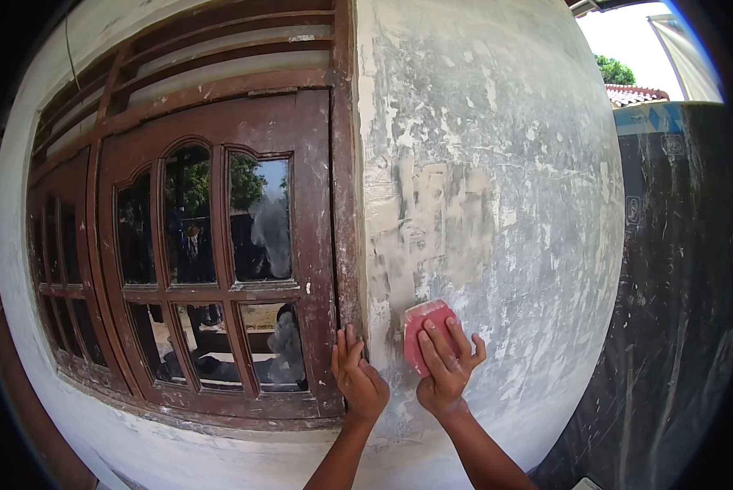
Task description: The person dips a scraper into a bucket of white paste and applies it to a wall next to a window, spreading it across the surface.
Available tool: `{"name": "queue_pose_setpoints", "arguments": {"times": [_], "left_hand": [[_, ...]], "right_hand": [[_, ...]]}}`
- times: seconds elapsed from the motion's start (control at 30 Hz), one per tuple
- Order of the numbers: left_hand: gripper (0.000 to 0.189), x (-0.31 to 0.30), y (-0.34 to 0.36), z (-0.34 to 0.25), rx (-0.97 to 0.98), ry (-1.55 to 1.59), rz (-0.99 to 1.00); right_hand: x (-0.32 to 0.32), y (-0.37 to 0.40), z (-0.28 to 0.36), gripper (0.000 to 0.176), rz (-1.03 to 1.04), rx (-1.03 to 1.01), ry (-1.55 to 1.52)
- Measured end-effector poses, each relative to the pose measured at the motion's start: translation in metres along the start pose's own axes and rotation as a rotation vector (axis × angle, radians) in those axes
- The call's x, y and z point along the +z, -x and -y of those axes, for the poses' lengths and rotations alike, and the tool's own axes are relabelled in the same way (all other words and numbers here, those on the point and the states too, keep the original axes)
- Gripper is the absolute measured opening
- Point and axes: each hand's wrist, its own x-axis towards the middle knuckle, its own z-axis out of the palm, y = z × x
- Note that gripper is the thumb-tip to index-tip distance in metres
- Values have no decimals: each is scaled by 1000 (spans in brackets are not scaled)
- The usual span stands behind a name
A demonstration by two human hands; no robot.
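Note:
My right hand (446,363) presses a pink sanding pad (422,336) flat against the patchy grey and white wall (538,269), its fingers spread over the pad's face. To the left, my left hand (358,381) rests with its fingers stretched upward on the edge of the brown wooden window frame (346,204), holding nothing. Above the pad, a beige patch of filler (432,212) covers part of the wall. What lies under the pad is hidden.
A brown wooden window (219,188) with several glass panes fills the left side. Dark sheeting (661,269) with a blue strip hangs at the right. Beyond it, a red tiled roof (634,95) and greenery show at the upper right.

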Motion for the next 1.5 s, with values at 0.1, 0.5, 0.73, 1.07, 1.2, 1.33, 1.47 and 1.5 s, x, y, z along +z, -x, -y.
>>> {"name": "queue_pose_setpoints", "arguments": {"times": [0.1, 0.5, 0.73, 1.07, 1.2, 1.33, 1.47, 1.5], "left_hand": [[30, 0, -2, 1, 26, -9, -12], [28, 2, -2, -2, 4, -26, -28], [29, -1, 3, 0, 2, 7, -2], [27, 1, 2, 0, 22, -24, 7], [27, -2, 3, -3, 14, -44, 26], [27, 2, 2, 0, 15, -29, -3], [28, 0, 2, -2, 1, -3, 7], [28, 0, 1, -1, 2, -3, 5]], "right_hand": [[15, -47, -12, 59, -100, -40, 53], [35, 13, -21, 59, 6, 58, 15], [10, 56, -8, 52, 26, 94, 8], [37, -19, -43, 59, -90, 162, 122], [38, 10, -38, 61, -110, 165, 69], [29, 44, -23, 59, -82, 188, 62], [7, 41, -7, 56, -60, 223, 25], [5, 27, -5, 56, -61, 222, 25]]}}
